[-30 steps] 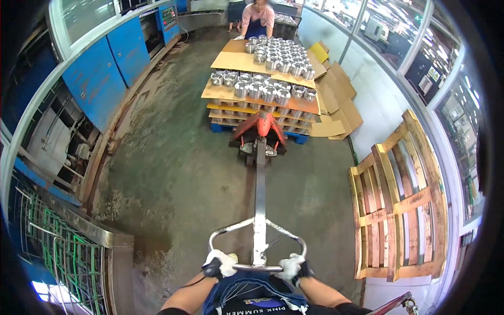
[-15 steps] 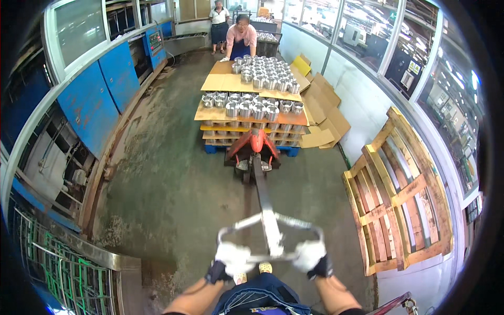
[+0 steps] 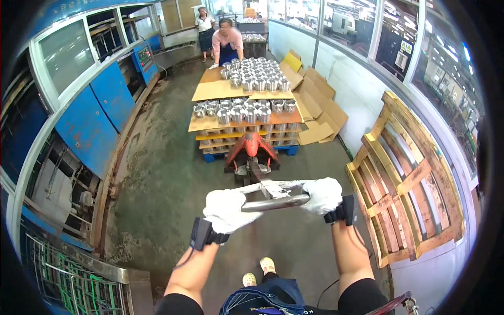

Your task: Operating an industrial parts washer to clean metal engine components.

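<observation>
left hand [image 3: 227, 210], white-gloved, fist closed on handle bar [image 3: 275, 202] | right hand [image 3: 323, 194] clenched on bar's other end | bar crosswise, tiller running straight ahead to red pallet jack [image 3: 251, 152] | jack nose under loaded pallet [image 3: 244, 113] of metal cups, another person beyond pallet

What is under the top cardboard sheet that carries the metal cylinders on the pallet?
Under the top cardboard sheet more metal cylinders stand in layers, with further sheets between, down to a blue pallet. Each layer's inner rows are covered.
</observation>
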`<state>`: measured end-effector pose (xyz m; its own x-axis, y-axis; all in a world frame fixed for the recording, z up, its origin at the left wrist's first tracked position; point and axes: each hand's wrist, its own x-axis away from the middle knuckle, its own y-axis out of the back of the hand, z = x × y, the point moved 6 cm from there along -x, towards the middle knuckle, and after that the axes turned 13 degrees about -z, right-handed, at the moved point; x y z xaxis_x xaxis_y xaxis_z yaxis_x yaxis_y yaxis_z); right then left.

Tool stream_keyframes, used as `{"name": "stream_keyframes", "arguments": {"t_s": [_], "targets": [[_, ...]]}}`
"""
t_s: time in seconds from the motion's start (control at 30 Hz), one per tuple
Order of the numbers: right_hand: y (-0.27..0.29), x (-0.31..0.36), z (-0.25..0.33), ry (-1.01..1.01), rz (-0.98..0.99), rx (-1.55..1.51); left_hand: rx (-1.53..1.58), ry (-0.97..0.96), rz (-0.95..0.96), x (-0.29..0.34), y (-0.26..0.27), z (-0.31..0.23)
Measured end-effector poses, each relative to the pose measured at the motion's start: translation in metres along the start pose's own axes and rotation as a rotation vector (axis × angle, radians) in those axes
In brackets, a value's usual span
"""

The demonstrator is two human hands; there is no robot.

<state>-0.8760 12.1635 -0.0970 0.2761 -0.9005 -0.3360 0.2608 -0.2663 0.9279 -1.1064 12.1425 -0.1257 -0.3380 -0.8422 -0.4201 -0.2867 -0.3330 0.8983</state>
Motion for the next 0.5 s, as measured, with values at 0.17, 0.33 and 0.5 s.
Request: {"name": "stream_keyframes", "arguments": {"t_s": [0.17, 0.33, 0.5], "targets": [[-0.123, 0.180, 0.015, 0.023, 0.618, 0.005, 0.099, -0.081, 0.321, 0.171, -0.068, -0.037], [-0.234, 0.232, -0.010, 0.155, 1.141, -0.100, 0.120, -0.090, 0.735, 0.190, -0.114, -0.023], [-0.027, 0.007, 0.012, 0.300, 0.372, -0.123, -0.006, 0.020, 0.108, 0.024, -0.014, 0.024]]}}
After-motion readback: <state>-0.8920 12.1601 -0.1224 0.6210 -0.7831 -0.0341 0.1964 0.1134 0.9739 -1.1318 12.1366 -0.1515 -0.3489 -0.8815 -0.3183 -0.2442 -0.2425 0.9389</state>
